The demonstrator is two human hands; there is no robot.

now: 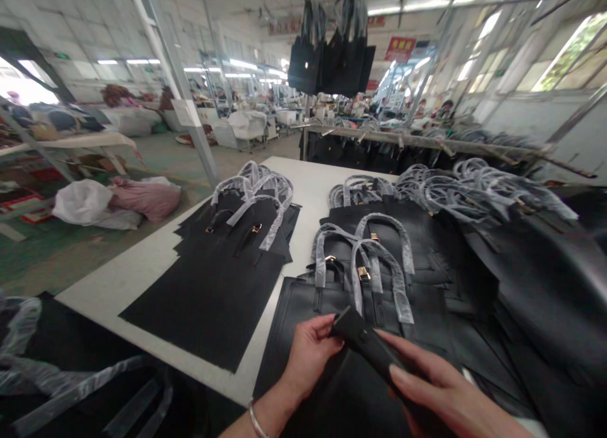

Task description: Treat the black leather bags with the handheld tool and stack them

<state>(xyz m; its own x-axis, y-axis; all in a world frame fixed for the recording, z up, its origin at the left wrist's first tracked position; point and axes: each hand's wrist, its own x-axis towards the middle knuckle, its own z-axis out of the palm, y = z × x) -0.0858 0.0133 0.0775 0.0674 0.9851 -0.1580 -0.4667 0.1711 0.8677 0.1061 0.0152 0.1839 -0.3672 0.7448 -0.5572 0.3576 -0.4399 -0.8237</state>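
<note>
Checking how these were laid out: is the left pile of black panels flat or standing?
Flat: the overlapping black panels lie broad side up on the white table.

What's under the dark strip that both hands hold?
Below the dark strip, held by the left hand and right hand, a black panel shows; whatever strip and hands cover is hidden.

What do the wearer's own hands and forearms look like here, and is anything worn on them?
Both the left hand and the right hand are bare, with no gloves and no rings that I can see. A smooth, narrow, silver-coloured bangle circles the left wrist. No sleeve or wristwear shows on the right.
</note>
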